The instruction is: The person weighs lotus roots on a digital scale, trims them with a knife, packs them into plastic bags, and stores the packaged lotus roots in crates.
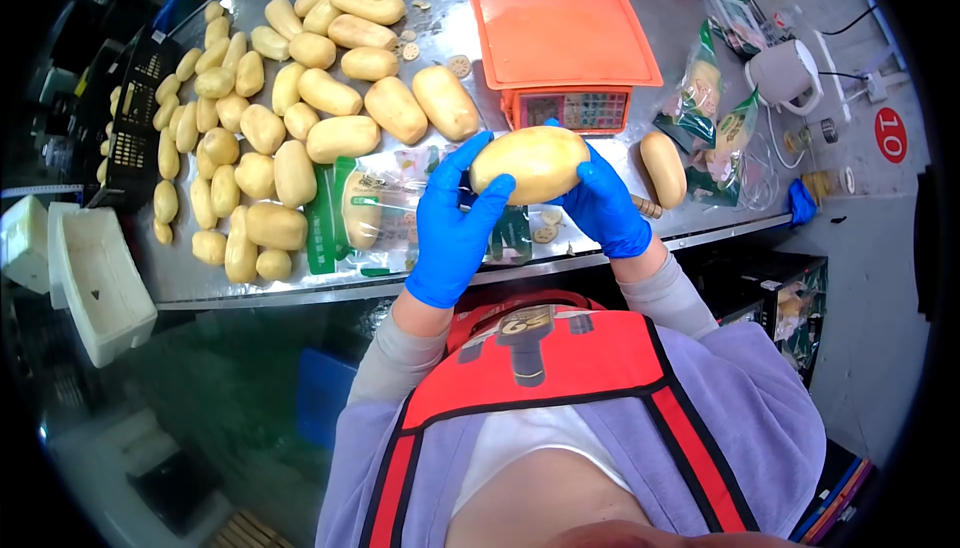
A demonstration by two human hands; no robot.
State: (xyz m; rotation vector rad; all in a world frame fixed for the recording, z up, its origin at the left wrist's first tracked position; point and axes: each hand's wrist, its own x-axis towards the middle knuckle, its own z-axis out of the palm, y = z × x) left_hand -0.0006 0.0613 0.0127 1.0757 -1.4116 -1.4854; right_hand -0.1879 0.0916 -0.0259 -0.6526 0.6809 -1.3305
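Between my two blue-gloved hands is a pale, peeled lotus root (530,165), held above the front edge of the metal table. My left hand (455,218) grips its left end, thumb on the near side. Fingers of my right hand (607,206) close around the other end. Below and left of it, a green-printed clear plastic bag (325,223) lies flat with a lotus root (362,210) seen in or under it. Another lotus root (663,170) rests right of my right hand, beside a brown handle (647,207) whose other end is hidden.
Many lotus roots (330,93) cover the table's left half. An orange scale (560,38) stands at centre back. Small cut slices (545,234) lie near the front edge. Packed bags (700,88) and a white kettle-like appliance (785,73) are right; a black crate (135,133) and white foam box (105,283) left.
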